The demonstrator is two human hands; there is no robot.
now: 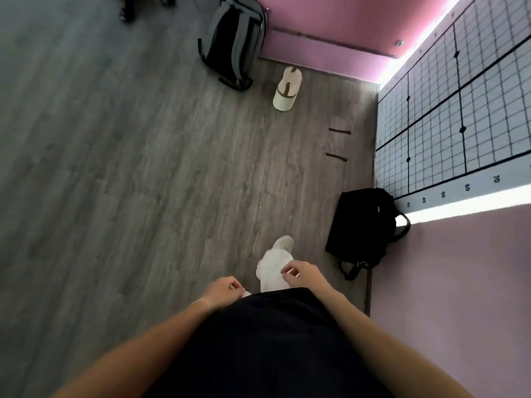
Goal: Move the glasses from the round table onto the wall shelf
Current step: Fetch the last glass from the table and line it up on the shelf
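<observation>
the head view looks straight down onto a grey wood-plank floor (129, 168). a grey and black backpack (232, 41) leans at the far edge of the floor against a pink wall (330, 24), and a cream baseball cap (287, 89) lies on the planks just beside it, close to the foot of that wall. two short dark strips (339, 145) lie on the floor near its right edge, one behind the other. a white panel with a black measuring grid and printed numbers (459, 110) runs along the right side, lit by a bright strip at its border. a black soft bag with a looped handle (363, 229) sits on the floor against the right wall, at the near corner of the grid panel, well apart from the cap.

a white shoe and white trouser leg (277, 261) show between the two hands, above a dark shirt (267, 346) that fills the bottom middle.

the left hand (222, 291) hangs low in front of the shirt with fingers curled loosely inward; it grasps nothing that can be seen. the right hand (300, 272) is likewise half curled, thumb and forefinger near each other, over the white trouser leg; whether it pinches anything is too small to tell.

the glasses, the round table and the wall shelf are out of view here.
</observation>
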